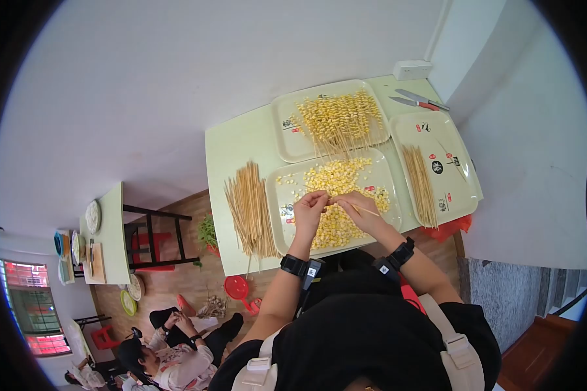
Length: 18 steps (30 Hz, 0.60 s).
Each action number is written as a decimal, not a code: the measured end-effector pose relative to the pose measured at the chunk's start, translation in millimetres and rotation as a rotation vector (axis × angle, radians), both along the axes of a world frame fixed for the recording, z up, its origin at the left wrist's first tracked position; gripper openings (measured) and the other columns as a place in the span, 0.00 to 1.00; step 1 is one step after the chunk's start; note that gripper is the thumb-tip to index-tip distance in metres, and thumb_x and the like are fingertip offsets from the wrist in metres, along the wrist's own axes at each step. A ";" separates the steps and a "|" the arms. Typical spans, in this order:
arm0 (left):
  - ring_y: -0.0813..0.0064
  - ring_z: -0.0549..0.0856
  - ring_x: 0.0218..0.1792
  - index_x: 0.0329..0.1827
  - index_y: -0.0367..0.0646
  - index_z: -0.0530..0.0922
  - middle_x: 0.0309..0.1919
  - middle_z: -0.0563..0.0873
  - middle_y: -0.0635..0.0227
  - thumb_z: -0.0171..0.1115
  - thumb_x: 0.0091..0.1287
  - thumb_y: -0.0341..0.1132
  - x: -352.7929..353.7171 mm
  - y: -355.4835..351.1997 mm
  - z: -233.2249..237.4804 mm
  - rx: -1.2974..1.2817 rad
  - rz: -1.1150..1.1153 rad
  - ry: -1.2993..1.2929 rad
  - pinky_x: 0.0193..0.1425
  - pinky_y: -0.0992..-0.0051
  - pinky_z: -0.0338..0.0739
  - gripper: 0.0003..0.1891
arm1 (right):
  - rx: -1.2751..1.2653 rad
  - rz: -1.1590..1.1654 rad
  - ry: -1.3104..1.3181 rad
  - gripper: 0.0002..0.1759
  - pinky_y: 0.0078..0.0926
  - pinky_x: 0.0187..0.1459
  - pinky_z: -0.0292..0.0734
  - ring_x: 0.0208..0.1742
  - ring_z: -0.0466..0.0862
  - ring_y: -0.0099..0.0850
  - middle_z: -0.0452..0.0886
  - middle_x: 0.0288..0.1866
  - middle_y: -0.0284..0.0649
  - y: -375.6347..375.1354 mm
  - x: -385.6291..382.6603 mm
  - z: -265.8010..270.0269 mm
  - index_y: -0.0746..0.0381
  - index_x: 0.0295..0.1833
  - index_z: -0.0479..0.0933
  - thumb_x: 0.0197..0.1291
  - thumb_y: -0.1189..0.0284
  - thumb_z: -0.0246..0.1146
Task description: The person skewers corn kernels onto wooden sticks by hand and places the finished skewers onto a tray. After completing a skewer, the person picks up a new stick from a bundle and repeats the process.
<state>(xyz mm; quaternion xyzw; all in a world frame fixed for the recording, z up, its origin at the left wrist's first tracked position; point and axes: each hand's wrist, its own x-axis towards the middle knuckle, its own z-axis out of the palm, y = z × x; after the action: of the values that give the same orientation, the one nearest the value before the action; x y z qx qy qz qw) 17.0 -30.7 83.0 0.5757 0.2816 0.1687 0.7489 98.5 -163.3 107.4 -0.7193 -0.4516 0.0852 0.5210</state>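
Observation:
Both of my hands meet over a cream tray point(277, 225) spread with loose yellow corn kernels point(339, 225). My right hand point(360, 212) is closed around a thin wooden skewer point(366, 210), whose back end sticks out to the right. Fingertips of my left hand point(312, 208) are pinched together at the skewer's front end; whatever lies between them is too small to make out. Behind this tray, a second tray point(293, 151) holds many skewers threaded with corn point(342, 117). A large bundle of bare wooden skewers point(249, 208) lies left of my left hand.
On the right, another tray point(460, 189) carries more bare skewers point(419, 186). Two knives point(419, 101) lie at the table's point(225, 150) back right corner, near a white box point(412, 69). A red basin point(237, 287) is on the floor. Another person point(176, 352) sits at lower left.

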 end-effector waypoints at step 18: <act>0.66 0.77 0.28 0.35 0.41 0.78 0.26 0.78 0.60 0.59 0.49 0.31 45.8 -23.0 -84.7 0.936 -0.235 0.191 0.34 0.71 0.72 0.10 | 0.440 -0.694 1.258 0.14 0.19 0.31 0.70 0.27 0.73 0.22 0.75 0.29 0.37 -106.7 22.6 -48.4 0.63 0.41 0.68 0.60 0.63 0.47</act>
<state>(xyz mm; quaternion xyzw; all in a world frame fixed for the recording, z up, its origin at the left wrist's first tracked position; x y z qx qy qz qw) 62.8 -53.7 -1.7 0.8913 0.1760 0.1378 0.3946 121.1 -270.0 59.0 -0.5151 0.1773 0.2190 0.8095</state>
